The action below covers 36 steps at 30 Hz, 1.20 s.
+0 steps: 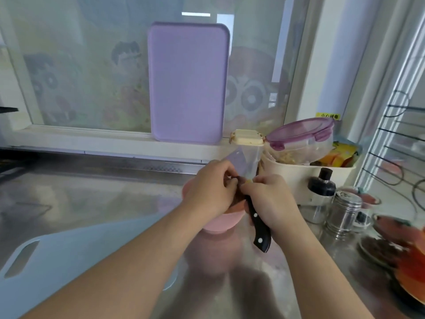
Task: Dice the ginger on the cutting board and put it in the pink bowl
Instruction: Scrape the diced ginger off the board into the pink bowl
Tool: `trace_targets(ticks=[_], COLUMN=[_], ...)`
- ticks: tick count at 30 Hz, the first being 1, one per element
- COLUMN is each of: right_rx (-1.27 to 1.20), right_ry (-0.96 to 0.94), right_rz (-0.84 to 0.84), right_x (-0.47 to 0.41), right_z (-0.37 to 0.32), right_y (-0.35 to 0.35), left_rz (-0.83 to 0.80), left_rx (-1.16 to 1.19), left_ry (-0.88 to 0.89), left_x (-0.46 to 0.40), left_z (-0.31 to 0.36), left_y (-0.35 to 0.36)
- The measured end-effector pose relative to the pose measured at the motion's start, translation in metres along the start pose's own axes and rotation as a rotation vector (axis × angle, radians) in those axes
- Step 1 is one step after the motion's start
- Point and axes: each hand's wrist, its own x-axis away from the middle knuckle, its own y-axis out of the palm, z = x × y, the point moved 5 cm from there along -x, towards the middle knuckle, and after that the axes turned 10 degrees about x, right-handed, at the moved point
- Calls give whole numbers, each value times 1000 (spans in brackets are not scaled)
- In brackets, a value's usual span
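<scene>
My right hand (268,201) grasps the knife (257,223) by its black riveted handle, which points down and toward me; the blade rises away from me, tilted, above the pink bowl (217,224). My left hand (210,188) has its fingers curled in against the flat of the blade, just beside my right thumb. Whether those fingers pinch anything, I cannot tell. A small yellowish bit of ginger (249,180) shows between the two hands, at the blade, directly over the bowl. The bowl sits under both hands on the steel counter (92,194), mostly hidden by my left wrist; its contents are not visible.

The pale blue cutting board (76,261) lies left of my hands and nearer to me, partly under my left forearm. Its visible surface shows no ginger.

Just beyond the blade stands a clear container with a cream lid (248,139). Right of my right hand stand a dark-capped bottle (322,187) and a steel shaker (345,210).
</scene>
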Motion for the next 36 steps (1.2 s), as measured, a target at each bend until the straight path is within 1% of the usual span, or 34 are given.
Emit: trace_targets(ticks=[2, 5, 7, 9, 10, 12, 13, 15, 17, 18, 20, 22, 24, 27, 29, 31, 33, 34, 36], right_rx=[0, 35, 27, 14, 10, 2, -4, -16, -23, -25, -28, -25, -28, -34, -27, -21, -17, -21, -50], right_ry=[1, -6, -8, -6, -6, -9, -10, -13, -15, -14, -11, -9, -8, -5, -3, -3, -2, 0, 9], right_rz=[8, 51, 70, 70, 65, 56, 50, 44, 45, 48, 55, 55, 44, 40, 43, 47, 49, 49, 59], right_x=[-2, -5, -6, -6, -6, -5, -5, -4, -4, -4, -4, -3, -2, -2, -3, -3, -3, -3, -1], right_z=[3, 6, 5, 5, 5, 6, 6, 7, 7, 7, 7, 6, 6, 6, 7, 6, 6, 6, 5], right_y=[-1, -2, -3, -2, -2, 0, 0, 1, 1, 1, 1, 1, 2, 3, 2, 2, 2, 2, 2], left_rz=[-14, -77, -81, -45, -16, 12, -15, -129, -227, -249, -235, -206, -243, -303, -283, -265, -288, -260, -87], left_rx=[-83, -198, -242, -233, -192, -96, -88, -153, -234, -272, -329, -322, -319, -304, -305, -259, -205, -180, -95], left_ry=[-22, -85, -123, -133, -118, -50, -9, 34, -13, -49, -81, -67, -25, -73, -97, -55, -25, -21, -37], left_x=[3, 11, 15, 18, 18, 21, 22, 26, 30, 31, 33, 32, 32, 36, 36, 35, 34, 33, 28], left_z=[-3, -5, -4, -4, -4, 0, 3, 10, 11, 11, 13, 13, 14, 12, 9, 8, 2, -2, -10], left_y=[-1, -9, -15, -20, -22, -25, -24, -22, -21, -22, -26, -27, -24, -21, -21, -22, -20, -21, -31])
